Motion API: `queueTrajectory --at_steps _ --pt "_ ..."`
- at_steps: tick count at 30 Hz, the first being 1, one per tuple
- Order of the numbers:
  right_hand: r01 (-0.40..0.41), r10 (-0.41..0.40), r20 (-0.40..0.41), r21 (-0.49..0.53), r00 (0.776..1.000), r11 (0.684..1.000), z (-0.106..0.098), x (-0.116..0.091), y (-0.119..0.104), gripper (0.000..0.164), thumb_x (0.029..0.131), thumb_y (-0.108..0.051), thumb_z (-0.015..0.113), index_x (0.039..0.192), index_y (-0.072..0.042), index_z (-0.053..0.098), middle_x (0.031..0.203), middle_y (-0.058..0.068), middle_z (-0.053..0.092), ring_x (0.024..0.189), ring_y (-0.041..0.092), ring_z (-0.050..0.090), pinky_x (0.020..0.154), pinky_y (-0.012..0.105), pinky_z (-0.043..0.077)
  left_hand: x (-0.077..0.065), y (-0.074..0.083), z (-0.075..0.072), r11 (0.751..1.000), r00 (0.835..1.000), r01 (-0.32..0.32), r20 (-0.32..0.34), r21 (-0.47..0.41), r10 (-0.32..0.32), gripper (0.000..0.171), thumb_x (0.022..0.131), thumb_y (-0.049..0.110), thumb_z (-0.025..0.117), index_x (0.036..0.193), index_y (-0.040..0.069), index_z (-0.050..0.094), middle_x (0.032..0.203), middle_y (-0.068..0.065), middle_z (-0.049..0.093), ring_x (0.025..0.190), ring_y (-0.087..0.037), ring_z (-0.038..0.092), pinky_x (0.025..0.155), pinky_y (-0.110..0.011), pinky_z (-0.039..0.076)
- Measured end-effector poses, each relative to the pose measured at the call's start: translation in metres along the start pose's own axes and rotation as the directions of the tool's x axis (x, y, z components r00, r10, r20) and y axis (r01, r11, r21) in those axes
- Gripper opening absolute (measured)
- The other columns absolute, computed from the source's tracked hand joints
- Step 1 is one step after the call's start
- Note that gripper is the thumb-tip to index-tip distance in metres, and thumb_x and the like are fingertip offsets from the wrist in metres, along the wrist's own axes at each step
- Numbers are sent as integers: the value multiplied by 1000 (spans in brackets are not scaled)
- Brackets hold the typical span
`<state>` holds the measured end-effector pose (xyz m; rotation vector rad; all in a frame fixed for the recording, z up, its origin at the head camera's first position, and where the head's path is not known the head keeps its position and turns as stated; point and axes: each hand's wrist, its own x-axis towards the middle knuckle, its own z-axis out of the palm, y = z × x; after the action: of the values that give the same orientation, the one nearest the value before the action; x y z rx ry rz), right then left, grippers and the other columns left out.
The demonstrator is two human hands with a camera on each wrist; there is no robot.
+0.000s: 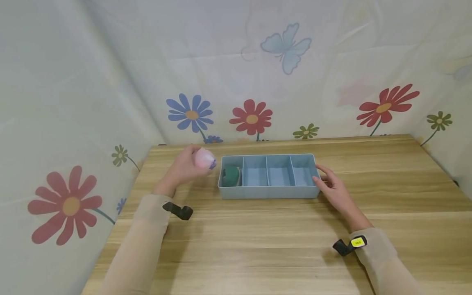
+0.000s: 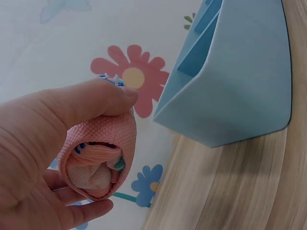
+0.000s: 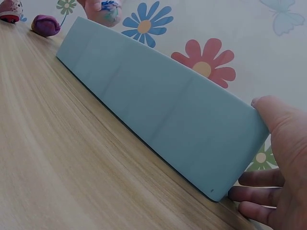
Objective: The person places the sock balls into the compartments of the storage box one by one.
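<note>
My left hand (image 1: 186, 166) holds a rolled pink sock (image 1: 204, 159) in the air, just left of a light blue divided box (image 1: 269, 192). In the left wrist view, the thumb lies over the rolled sock (image 2: 98, 134), and its folded opening faces the camera. A green rolled sock (image 1: 231, 176) sits in the box's leftmost compartment; the other compartments hold nothing. At the box's right end, my right hand (image 1: 333, 190) grips the wall, thumb on the rim and fingers against the outer side, as the right wrist view shows the hand (image 3: 288, 158).
A purple rolled sock (image 3: 45, 25) and a red and white roll (image 3: 10, 10) lie on the wooden table (image 1: 258, 246), beyond the box's left end in the right wrist view. My left arm hides that area in the head view. A flower-printed curtain (image 1: 221, 61) hangs behind.
</note>
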<state>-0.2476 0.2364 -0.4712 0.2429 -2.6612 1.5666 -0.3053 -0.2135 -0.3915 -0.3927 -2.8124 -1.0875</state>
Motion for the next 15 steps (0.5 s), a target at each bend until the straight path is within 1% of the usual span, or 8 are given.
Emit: queueTrajectory --at_steps 4,8,12,15 --pt "1 -1 5 2 1000 1000 0 0 0 57 96 -39 48 145 -17 31 123 27 52 103 35 54 81 40 43 0 8 2 1000 1000 -18 -7 -16 18 78 64 27 85 125 0 45 115 -14 53 98 -27 53 84 -44 46" --pt "3 -3 6 6 1000 1000 -1 0 0 56 96 -39 48 145 -18 31 123 27 52 103 35 54 80 39 43 0 14 4 999 1000 -24 -8 -26 24 80 63 28 85 127 1 44 117 -13 52 99 -27 52 84 -43 47" --pt "-3 2 1 7 1000 1000 -1 0 0 57 96 -40 48 145 -18 31 123 27 52 102 35 53 80 39 43 1 18 7 999 1000 -25 4 -26 25 84 62 35 84 128 3 43 118 -11 51 100 -25 52 83 -43 48" --pt "-8 8 -2 7 1000 1000 0 0 0 57 95 -40 48 145 -18 32 123 26 52 101 34 54 79 39 43 2 22 10 999 1000 -27 7 -23 28 85 61 37 84 129 6 44 119 -9 52 99 -24 52 82 -43 49"
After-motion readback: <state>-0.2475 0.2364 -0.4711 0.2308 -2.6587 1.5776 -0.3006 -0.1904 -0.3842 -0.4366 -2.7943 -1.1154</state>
